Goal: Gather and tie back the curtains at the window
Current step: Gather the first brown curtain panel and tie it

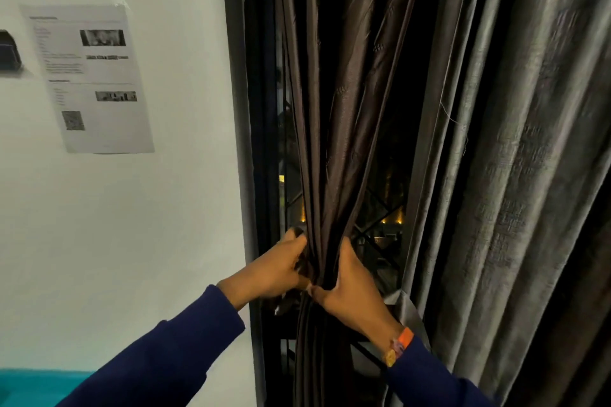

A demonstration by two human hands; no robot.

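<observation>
On the far left, a printed sheet [88,78] is taped to the white wall [165,208], well apart from my work. Right of it runs the dark window frame [236,76], and just beside that hangs the brown curtain [325,109], already bunched into a narrow column of folds. My left hand [281,269] is closed around the left side of that bunch, and my right hand [350,287] is closed on its right side, thumb up along the folds, the two hands almost touching. Farther right the grey curtain [512,142] hangs loose, ungathered. I see no tie-back cord or hook, so I cannot tell what I will bind with. My worry: the fabric looks slick, so if I free one hand to reach for a tie, folds could slip out and fan open. Pulling down hard could also strain whatever holds it above, which is out of view.
</observation>
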